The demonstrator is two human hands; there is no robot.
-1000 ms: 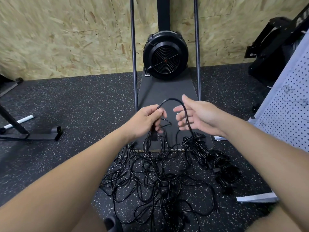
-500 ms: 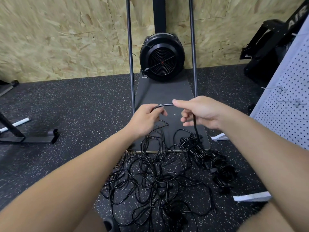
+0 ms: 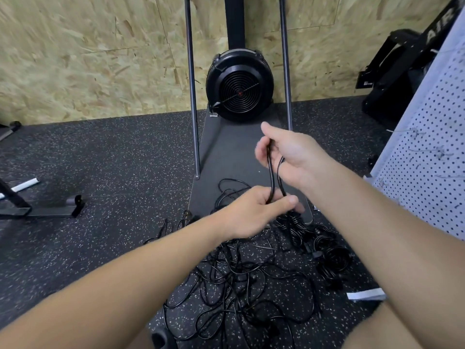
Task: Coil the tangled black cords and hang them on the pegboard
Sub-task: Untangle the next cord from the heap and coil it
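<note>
A tangle of black cords (image 3: 241, 278) lies on the speckled floor in front of me. One black cord (image 3: 271, 177) rises from the pile as a doubled strand between both hands. My right hand (image 3: 289, 152) holds its upper end, fingers curled round the loop. Lower down, my left hand (image 3: 254, 210) pinches the same strands between thumb and fingers. A denser bundle of cords (image 3: 329, 258) sits at the right of the pile. The white pegboard (image 3: 432, 177) leans at the right edge, with small hooks on it.
A black fan-wheel exercise machine (image 3: 239, 86) with two upright steel rails and a dark platform (image 3: 234, 157) stands straight ahead against the chipboard wall. Other black gym frames sit at far left (image 3: 37, 210) and upper right (image 3: 392, 69). White strips lie on the floor near the pegboard.
My right hand has risen with the cord and turned the strand from horizontal to vertical. My left hand has dropped lower and moved right, under the right hand, still pinching the cord.
</note>
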